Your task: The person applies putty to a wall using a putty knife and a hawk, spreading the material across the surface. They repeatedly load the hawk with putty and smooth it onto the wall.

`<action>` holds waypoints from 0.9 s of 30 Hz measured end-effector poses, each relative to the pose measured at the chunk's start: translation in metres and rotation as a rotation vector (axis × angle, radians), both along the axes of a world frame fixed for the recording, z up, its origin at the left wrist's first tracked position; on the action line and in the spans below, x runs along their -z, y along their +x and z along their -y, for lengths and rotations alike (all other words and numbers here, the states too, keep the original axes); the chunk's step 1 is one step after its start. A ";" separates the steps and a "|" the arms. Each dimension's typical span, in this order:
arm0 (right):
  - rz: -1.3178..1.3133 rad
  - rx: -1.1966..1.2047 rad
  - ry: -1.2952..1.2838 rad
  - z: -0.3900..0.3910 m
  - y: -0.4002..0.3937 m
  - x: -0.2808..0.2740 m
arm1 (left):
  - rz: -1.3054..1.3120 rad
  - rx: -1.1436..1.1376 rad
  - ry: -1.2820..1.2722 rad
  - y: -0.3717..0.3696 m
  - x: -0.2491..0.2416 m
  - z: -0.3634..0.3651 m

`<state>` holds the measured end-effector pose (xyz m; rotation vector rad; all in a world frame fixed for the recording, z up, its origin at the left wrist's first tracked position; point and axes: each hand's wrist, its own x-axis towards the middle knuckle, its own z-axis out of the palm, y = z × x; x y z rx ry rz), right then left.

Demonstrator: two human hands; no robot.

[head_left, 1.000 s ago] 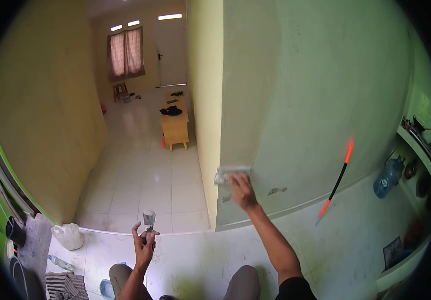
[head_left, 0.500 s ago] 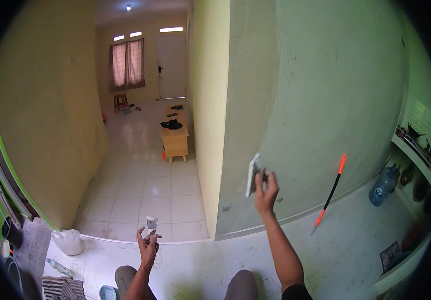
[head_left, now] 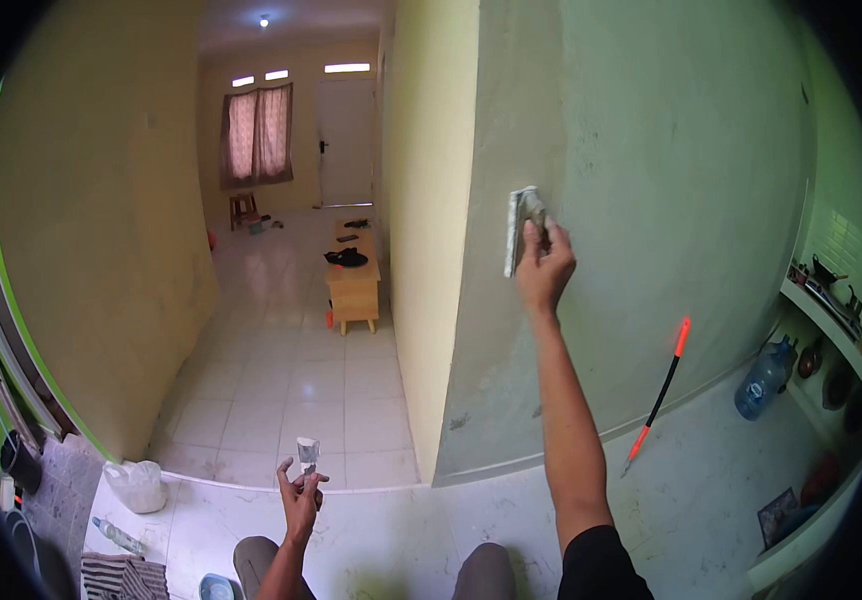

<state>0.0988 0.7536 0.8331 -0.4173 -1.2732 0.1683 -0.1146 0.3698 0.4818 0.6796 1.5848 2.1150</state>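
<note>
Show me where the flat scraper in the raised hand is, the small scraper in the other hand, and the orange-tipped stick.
flat scraper (head_left: 519, 230), head view, on its pale edge.
small scraper (head_left: 307, 451), head view, on its blade.
orange-tipped stick (head_left: 659, 396), head view, on its black shaft.

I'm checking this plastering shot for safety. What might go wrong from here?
The right hand presses the trowel against the wall near its corner edge with the arm stretched high; it may slip off the edge. The left hand holds the small scraper only loosely in its fingers, so it might drop onto the tiled floor. The orange-tipped stick leaning on the wall could get knocked over.
</note>
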 end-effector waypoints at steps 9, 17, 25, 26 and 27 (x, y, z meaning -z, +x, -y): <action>0.438 -0.229 0.300 0.084 -0.056 0.066 | 0.023 0.007 -0.018 -0.007 0.010 0.001; 0.044 0.177 0.310 0.005 0.026 -0.126 | -0.020 -0.025 -0.027 0.004 -0.005 0.006; 0.065 0.261 0.391 -0.001 -0.056 -0.143 | -0.018 -0.065 0.003 0.007 -0.010 -0.002; 0.138 0.155 0.450 0.018 -0.071 -0.127 | -0.019 -0.061 0.010 0.005 -0.006 -0.003; 0.275 0.017 0.556 0.028 -0.095 -0.103 | -0.021 -0.057 0.013 0.002 -0.002 -0.002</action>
